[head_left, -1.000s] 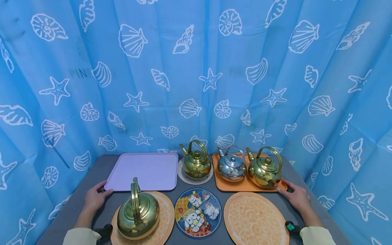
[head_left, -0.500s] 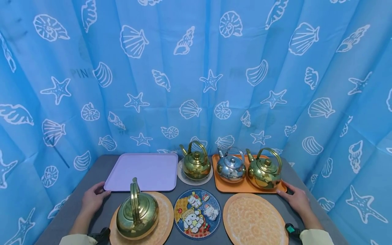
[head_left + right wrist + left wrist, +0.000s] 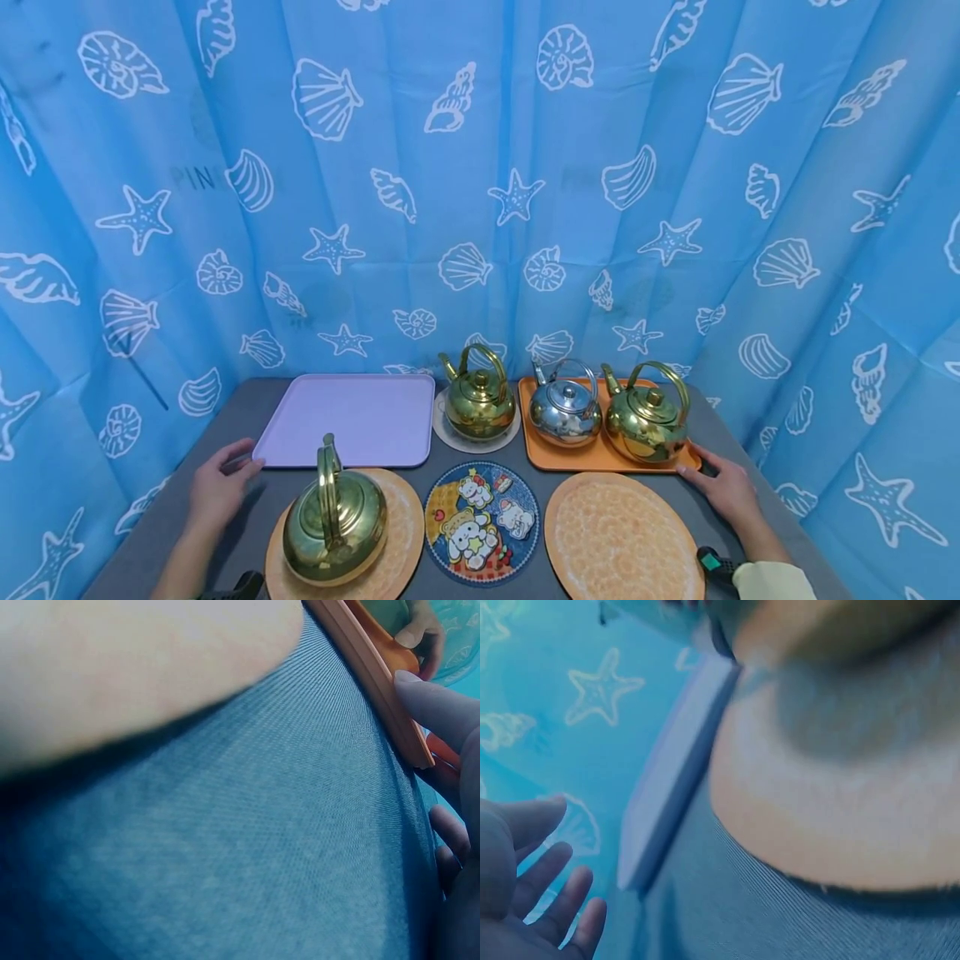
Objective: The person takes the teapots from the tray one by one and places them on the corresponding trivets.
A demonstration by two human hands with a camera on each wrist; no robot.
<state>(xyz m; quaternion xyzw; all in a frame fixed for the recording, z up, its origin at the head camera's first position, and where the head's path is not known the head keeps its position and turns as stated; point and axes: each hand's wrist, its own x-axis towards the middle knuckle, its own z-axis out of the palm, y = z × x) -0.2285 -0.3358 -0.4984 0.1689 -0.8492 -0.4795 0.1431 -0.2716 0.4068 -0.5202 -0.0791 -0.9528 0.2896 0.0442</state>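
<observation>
Watching remotely, I see left hand (image 3: 215, 485) relaxed, empty at eight o'clock; right hand (image 3: 726, 490) pinching an orange tray (image 3: 588, 458) at four.

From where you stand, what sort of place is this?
Probably a curtained-off tabletop workspace, perhaps staged: a seashell-patterned curtain hangs behind a grey table set with metal kettles.

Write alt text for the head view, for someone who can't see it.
A person's right hand pinches an orange tray bearing a silver kettle and a gold kettle; the left hand is beside a lilac tray. Two more gold kettles stand on round mats.
</observation>
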